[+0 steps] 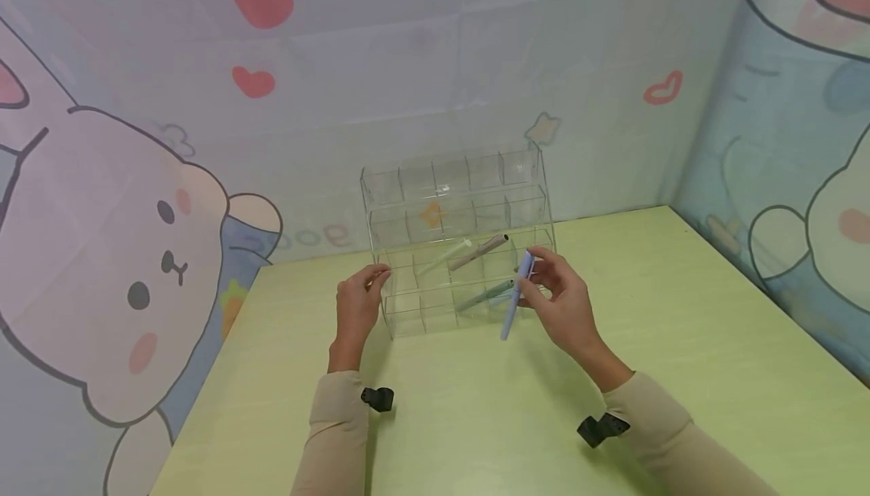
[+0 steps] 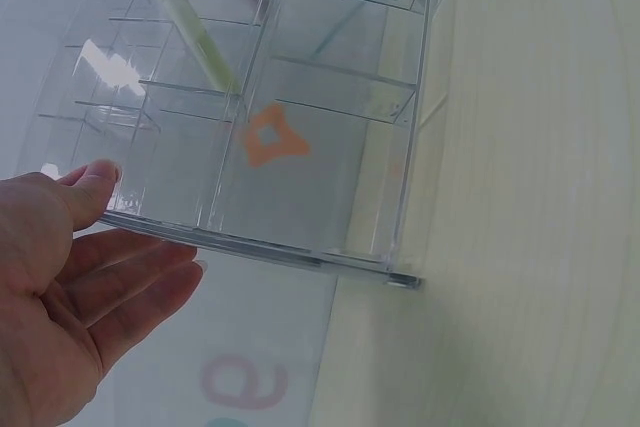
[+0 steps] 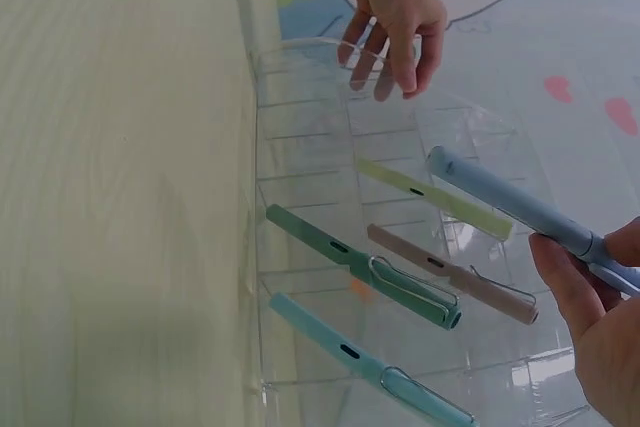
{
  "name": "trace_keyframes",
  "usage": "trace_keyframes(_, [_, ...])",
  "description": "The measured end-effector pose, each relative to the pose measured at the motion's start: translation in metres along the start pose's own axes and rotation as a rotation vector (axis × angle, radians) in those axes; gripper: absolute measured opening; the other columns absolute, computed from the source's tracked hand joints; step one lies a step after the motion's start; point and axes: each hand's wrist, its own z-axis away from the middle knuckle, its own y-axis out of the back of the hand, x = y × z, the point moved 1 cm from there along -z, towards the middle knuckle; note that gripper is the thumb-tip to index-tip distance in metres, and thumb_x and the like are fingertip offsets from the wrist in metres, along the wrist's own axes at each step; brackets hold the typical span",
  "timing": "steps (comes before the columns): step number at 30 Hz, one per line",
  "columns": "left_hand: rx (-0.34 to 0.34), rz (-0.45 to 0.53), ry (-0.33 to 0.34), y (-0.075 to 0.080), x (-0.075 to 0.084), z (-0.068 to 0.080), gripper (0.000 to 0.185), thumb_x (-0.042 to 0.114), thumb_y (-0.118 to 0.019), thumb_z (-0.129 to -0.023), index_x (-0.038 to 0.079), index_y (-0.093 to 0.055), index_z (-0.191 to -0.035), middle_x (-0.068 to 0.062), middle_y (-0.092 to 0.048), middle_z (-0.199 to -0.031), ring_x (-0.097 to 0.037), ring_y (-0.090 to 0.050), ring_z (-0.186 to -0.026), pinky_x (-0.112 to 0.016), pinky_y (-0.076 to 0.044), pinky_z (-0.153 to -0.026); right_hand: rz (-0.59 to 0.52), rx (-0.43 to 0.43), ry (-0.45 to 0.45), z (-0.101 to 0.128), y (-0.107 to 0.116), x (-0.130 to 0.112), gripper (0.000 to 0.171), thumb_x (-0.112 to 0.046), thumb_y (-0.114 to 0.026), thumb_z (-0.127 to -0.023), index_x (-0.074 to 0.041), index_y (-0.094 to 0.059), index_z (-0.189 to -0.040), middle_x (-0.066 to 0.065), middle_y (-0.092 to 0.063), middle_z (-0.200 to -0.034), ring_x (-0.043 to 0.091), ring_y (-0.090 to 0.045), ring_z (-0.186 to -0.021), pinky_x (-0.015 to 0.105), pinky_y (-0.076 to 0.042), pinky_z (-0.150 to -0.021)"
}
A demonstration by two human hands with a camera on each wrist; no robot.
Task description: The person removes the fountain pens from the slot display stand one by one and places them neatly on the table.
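Note:
A clear tiered display rack (image 1: 406, 321) with several compartments stands on the table. My left hand (image 1: 358, 302) holds its left side edge, the thumb (image 2: 97, 187) on one face and the fingers behind. In my right hand (image 1: 563, 305) a periwinkle-blue fountain pen (image 1: 516, 300) is pinched between thumb and fingers, tilted in front of the rack's right part. Four tilted pens sit in the lower tiers: a pale yellow-green pen (image 3: 440, 199), a brownish-pink pen (image 3: 452, 273), a dark green pen (image 3: 362, 265) and a light blue pen (image 3: 370, 357). The last is mostly hidden in the head view.
The pale yellow-green table (image 1: 476, 420) runs around the rack. Behind it hangs a backdrop (image 1: 435, 50) with hearts and cartoon animals, close to the rack's back. A dark camera (image 1: 377, 398) is worn on the left wrist, another camera (image 1: 602, 429) on the right.

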Motion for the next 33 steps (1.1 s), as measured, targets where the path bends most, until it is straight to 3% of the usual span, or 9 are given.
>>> trace_keyframes(5, [0.009, -0.004, -0.005, 0.0, -0.001, 0.0, 0.019, 0.022, -0.067, -0.098, 0.008, -0.078, -0.105, -0.015, -0.075, -0.099, -0.031, -0.074, -0.085, -0.032, -0.047, -0.055, -0.029, -0.025, -0.035, 0.007, -0.008, 0.006, 0.043, 0.01, -0.063, -0.093, 0.004, -0.052, -0.134, 0.026, -0.057, -0.104, 0.016, -0.063, -0.086, 0.046, -0.058, -0.068])
trace_keyframes(12, [-0.003, 0.013, 0.021, 0.0, -0.001, 0.001, 0.019, 0.022, -0.066, -0.099, 0.009, -0.077, -0.106, -0.014, -0.075, -0.1, -0.031, -0.073, -0.073, -0.029, -0.044, -0.052, -0.04, -0.096, -0.097, 0.016, -0.021, 0.013, 0.043, 0.008, -0.063, -0.095, 0.003, -0.051, -0.136, 0.028, -0.058, -0.103, 0.017, -0.065, -0.088, 0.043, -0.058, -0.069])
trace_keyframes(18, [0.005, 0.02, 0.002, 0.0, -0.001, 0.0, 0.018, 0.022, -0.067, -0.098, 0.008, -0.077, -0.105, -0.017, -0.075, -0.1, -0.035, -0.074, -0.082, -0.029, -0.044, -0.052, 0.011, -0.165, -0.185, 0.023, -0.031, 0.021, 0.043, 0.003, -0.063, -0.096, -0.002, -0.052, -0.138, 0.024, -0.06, -0.107, 0.023, -0.066, -0.092, 0.041, -0.059, -0.07])
trace_keyframes(25, [-0.016, 0.025, 0.007, 0.0, 0.0, 0.0, 0.021, 0.022, -0.066, -0.099, 0.006, -0.077, -0.108, -0.018, -0.074, -0.103, -0.037, -0.074, -0.081, -0.03, -0.043, -0.052, 0.033, -0.224, -0.241, 0.03, -0.038, 0.029, 0.044, 0.001, -0.064, -0.096, -0.001, -0.052, -0.138, 0.024, -0.062, -0.11, 0.032, -0.066, -0.094, 0.042, -0.059, -0.069])
trace_keyframes(33, [-0.009, 0.006, 0.007, 0.001, 0.001, 0.0, 0.021, 0.022, -0.066, -0.099, 0.007, -0.077, -0.108, -0.016, -0.075, -0.103, -0.033, -0.074, -0.088, -0.031, -0.045, -0.054, 0.042, -0.31, -0.348, 0.036, -0.047, 0.037, 0.048, 0.001, -0.066, -0.094, 0.007, -0.05, -0.139, 0.023, -0.063, -0.109, 0.032, -0.068, -0.094, 0.04, -0.059, -0.068])
